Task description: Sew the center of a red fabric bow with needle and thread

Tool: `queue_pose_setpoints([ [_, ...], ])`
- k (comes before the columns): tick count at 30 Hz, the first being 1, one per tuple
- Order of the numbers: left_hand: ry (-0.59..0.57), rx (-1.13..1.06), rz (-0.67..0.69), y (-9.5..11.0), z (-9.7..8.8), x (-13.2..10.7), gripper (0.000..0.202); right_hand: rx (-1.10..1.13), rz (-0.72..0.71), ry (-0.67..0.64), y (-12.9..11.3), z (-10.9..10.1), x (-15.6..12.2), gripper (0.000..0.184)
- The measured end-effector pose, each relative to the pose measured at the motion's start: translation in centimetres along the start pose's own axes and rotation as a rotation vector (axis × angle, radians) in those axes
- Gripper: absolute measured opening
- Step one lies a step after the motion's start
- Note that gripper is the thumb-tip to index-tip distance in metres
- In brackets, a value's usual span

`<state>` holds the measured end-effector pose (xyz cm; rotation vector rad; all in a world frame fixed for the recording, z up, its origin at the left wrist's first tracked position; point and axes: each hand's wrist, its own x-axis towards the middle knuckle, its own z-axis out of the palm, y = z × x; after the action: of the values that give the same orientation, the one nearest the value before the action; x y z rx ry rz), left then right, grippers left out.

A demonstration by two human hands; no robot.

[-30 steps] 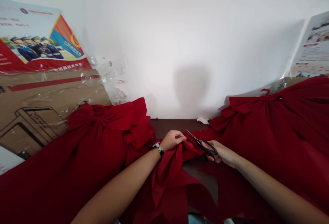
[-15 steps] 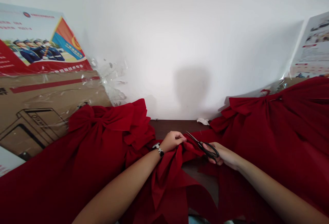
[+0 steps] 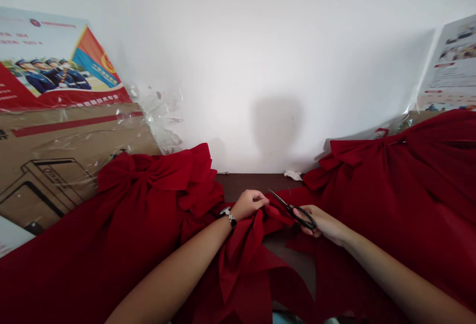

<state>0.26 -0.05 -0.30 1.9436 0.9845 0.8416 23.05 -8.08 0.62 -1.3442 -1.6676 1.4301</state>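
Note:
My left hand (image 3: 251, 204) is closed, its fingers pinching gathered red fabric (image 3: 243, 244) that hangs down toward me in folds. In my right hand (image 3: 316, 221) is a pair of scissors (image 3: 290, 209) with black handles. Their metal blades point up and left, close to the left fingertips, and look nearly closed. A narrow stretch of red fabric runs between the two hands, just below the blades. Whether the blades touch any fabric I cannot tell.
Large red fabric bows (image 3: 148, 177) are heaped at left, with another red bow (image 3: 383, 148) at right. A cardboard box (image 3: 74, 140) leans behind the left heap. A crumpled white scrap (image 3: 293, 175) lies on the dark tabletop (image 3: 247, 183) by the wall.
The view has shifted very slightly. Both hands, the scissors and the fabric keep practically the same positions.

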Motion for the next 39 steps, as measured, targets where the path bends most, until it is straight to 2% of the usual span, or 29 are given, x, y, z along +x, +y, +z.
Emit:
queue_pose_setpoints([
  [8, 0.000, -0.019, 0.009, 0.0, 0.0, 0.0, 0.022, 0.015, -0.010, 0.021, 0.4, 0.0, 0.4, 0.066],
  [11, 0.001, -0.048, 0.011, 0.0, 0.0, 0.0, 0.022, -0.044, -0.028, 0.112, 0.7, -0.6, 1.0, 0.065],
  [13, 0.004, -0.074, 0.012, 0.1, 0.0, -0.1, 0.024, -0.209, -0.059, 0.264, 1.0, -1.2, 1.4, 0.056],
  [16, 0.022, -0.116, 0.016, 0.2, -0.1, -0.2, 0.027, -0.581, -0.093, 0.496, 1.5, -1.9, 1.8, 0.029],
  [18, 0.043, -0.142, 0.020, 0.3, -0.2, -0.2, 0.030, -0.748, -0.097, 0.563, 1.8, -2.1, 1.9, 0.018],
  [21, 0.075, -0.169, 0.023, 0.4, -0.3, -0.3, 0.035, -0.800, -0.135, 0.580, 1.6, -2.3, 2.0, 0.012],
  [26, 0.140, -0.189, 0.048, 0.9, -0.3, -0.5, 0.032, -0.687, -0.242, 0.571, -0.7, -1.9, 2.5, 0.006],
  [31, 0.187, -0.191, 0.064, 1.3, -0.3, -0.5, 0.031, -0.395, -0.350, 0.462, -3.1, 0.4, 5.0, 0.011],
  [35, 0.199, -0.192, 0.066, 1.2, -0.4, -0.5, 0.031, -0.123, -0.377, 0.333, -3.1, 2.8, 7.3, 0.026],
  [39, 0.191, -0.196, 0.035, 1.2, -0.4, -0.6, 0.031, 0.088, -0.430, 0.314, -2.4, 4.0, 7.8, 0.041],
])
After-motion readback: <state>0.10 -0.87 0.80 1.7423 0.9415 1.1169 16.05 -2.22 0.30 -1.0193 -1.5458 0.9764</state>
